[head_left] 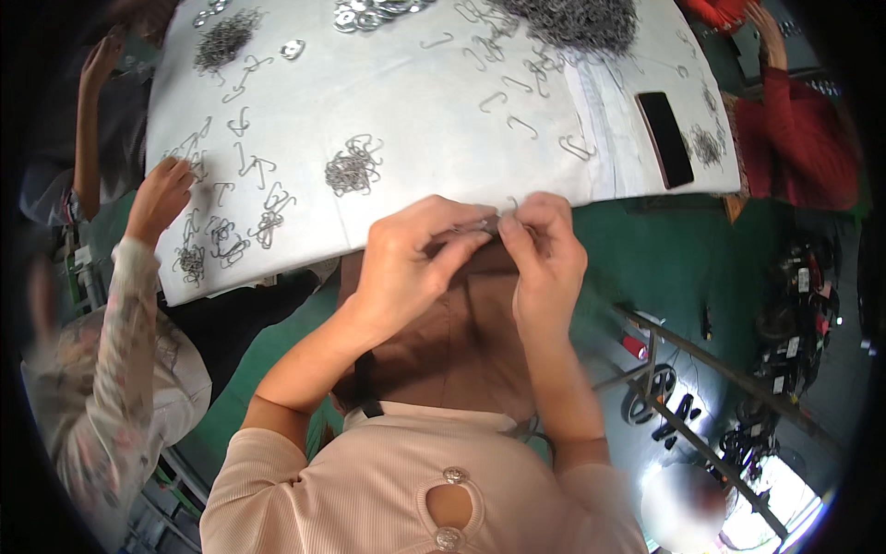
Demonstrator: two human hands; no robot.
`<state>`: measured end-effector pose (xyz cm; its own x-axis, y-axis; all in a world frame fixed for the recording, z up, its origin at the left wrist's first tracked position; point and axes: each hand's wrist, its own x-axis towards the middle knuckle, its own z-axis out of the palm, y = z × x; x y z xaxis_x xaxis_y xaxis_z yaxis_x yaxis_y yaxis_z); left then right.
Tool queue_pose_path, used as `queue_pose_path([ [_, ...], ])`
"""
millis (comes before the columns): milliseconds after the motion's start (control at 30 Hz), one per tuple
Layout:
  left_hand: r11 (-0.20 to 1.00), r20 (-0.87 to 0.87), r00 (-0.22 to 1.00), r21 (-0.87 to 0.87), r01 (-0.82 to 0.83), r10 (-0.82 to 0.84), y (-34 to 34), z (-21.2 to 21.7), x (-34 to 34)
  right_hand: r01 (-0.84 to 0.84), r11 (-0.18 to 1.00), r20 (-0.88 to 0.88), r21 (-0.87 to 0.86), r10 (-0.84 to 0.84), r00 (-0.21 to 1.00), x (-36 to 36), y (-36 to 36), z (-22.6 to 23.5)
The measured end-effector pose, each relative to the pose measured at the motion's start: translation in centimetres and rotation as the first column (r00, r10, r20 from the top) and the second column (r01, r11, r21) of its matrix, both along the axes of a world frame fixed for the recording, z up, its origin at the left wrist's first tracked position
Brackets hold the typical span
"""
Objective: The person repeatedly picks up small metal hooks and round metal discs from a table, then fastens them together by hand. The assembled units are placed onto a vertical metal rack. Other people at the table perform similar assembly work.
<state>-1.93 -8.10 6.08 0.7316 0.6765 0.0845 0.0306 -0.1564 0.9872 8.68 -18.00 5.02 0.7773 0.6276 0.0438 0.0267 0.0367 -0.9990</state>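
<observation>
Since that hook (513, 202) is so thin, I'd go easy on it. Looks like it's clamped between the fingers (546, 210) of the right hand (544, 257), just off the near edge of the table (425, 111). The left hand (403, 254) is right beside it at nine o'clock, tips bunched close, but I can't tell whether they're gripping anything. Best bet imo: hold both hands steady, pinch near the bend so it can't twist, and use small turns rather than force. Maybe shift toward twelve o'clock too, so a drop lands on the table and not the floor (637, 245). Spares are handy: clump (351, 168) at ten o'clock, heap (591, 23) at one. Just mind the phone (666, 138) at two
</observation>
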Motion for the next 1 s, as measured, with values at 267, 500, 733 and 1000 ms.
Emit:
queue_pose_path([
  [267, 0.764, -0.134, 0.875, 0.559, -0.322, 0.466, 19.0, -7.7, 5.4, 0.063, 0.997, 0.344, 0.043, -0.074, 0.936, -0.7, -0.4, 0.6],
  [500, 0.481, -0.189, 0.766, 0.859, -0.174, 0.614, 25.5, -9.5, 9.7, 0.042, 0.999, 0.335, 0.016, -0.045, 0.941, -0.9, -0.4, 0.6],
  [733, 0.413, -0.289, 0.802, 0.909, 0.059, 0.522, 23.9, -8.8, 6.9, 0.023, 0.999, 0.337, 0.042, -0.036, 0.941, -1.1, -0.4, -0.4],
  [1000, 0.967, -0.099, 0.995, -0.250, -0.054, 0.030, 12.4, -6.4, 1.9, 0.034, 0.999, 0.366, 0.001, -0.032, 0.930, -0.9, -0.4, -1.6],
])
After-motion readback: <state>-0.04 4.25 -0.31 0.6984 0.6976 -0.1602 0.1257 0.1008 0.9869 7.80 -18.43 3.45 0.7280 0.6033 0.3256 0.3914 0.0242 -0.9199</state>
